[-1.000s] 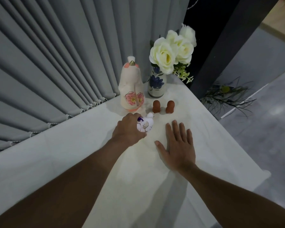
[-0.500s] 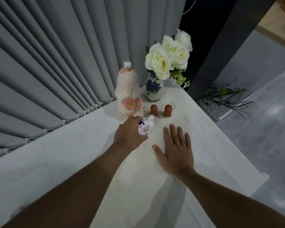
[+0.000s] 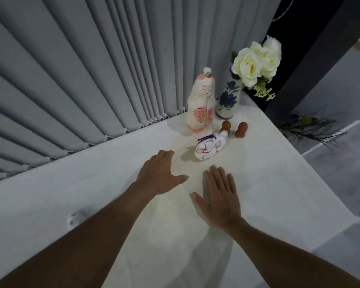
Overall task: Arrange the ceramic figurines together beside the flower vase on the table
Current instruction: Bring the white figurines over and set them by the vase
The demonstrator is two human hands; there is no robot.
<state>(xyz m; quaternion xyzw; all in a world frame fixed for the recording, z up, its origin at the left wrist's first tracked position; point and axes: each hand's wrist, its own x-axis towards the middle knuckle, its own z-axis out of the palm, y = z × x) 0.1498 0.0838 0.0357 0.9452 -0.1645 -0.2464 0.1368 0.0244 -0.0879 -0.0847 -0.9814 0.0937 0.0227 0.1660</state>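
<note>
Resting empty on the white table (image 3: pixel 279 183), left hand (image 3: pixel 160 175) and right hand (image 3: pixel 218 196) face grey curtains (image 3: pixel 81 80).

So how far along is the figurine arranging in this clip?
Nearly done. The tall doll figurine, two brown figurines and small white figurine cluster beside the flower vase. Left hand and right hand are open, holding nothing. The white figurine looks tipped; righting it may remain.

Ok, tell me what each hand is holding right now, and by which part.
Nothing is held. The left hand is open, clear of the small white figurine; the right hand lies flat on the table.
</note>
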